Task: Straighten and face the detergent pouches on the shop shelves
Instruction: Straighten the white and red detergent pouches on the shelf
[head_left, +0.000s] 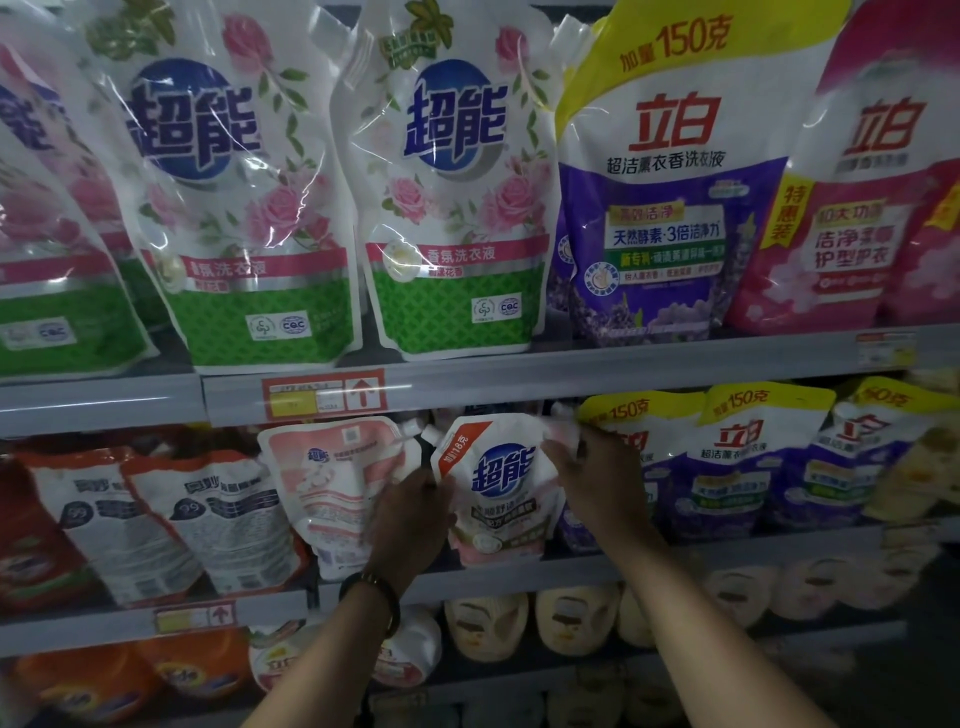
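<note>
On the middle shelf (493, 571) I count two glossy red-and-white pouches (223, 519) leaning left, then one pink pouch (337, 488) showing its back. My left hand (410, 519) grips the left edge of the soft white-and-pink pouch (498, 488) beside it, and my right hand (592, 478) pinches its top right corner. It stands on the shelf, long axis vertical, label towards me, spout (428, 431) up-left. Three purple pouches (737, 457) follow.
</note>
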